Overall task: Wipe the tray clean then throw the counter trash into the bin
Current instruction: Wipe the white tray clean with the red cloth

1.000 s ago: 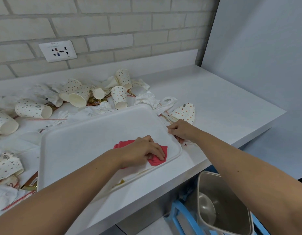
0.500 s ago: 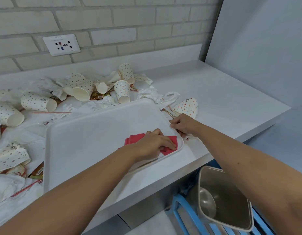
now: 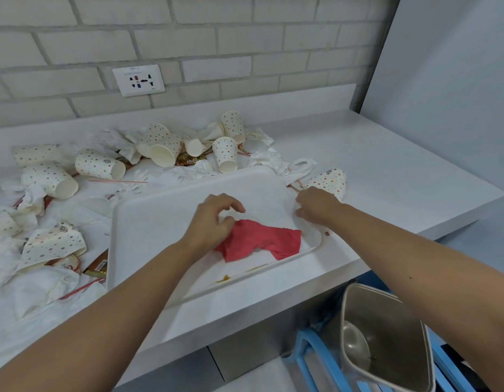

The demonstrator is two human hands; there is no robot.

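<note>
A white tray (image 3: 160, 222) lies on the grey counter (image 3: 386, 171). A crumpled red cloth (image 3: 262, 240) sits on the tray's near right corner. My left hand (image 3: 214, 219) is at the cloth's left end, pinching it with thumb and fingers while the other fingers curl up off it. My right hand (image 3: 315, 206) grips the tray's right rim. Brown stains (image 3: 225, 278) mark the tray by its front rim. Spotted paper cups (image 3: 225, 154), crumpled napkins (image 3: 273, 159), straws and wrappers litter the counter behind and left of the tray. An open steel bin (image 3: 386, 335) stands on the floor at lower right.
A brick wall with a socket plate (image 3: 138, 80) backs the counter. A grey panel (image 3: 457, 80) closes the right side. A blue frame (image 3: 307, 349) stands next to the bin below the counter edge. A flattened spotted cup (image 3: 330, 182) lies just beyond my right hand.
My left hand has lifted from pressing flat on the cloth and moved left, so most of the cloth now shows. My right hand stays on the tray's rim.
</note>
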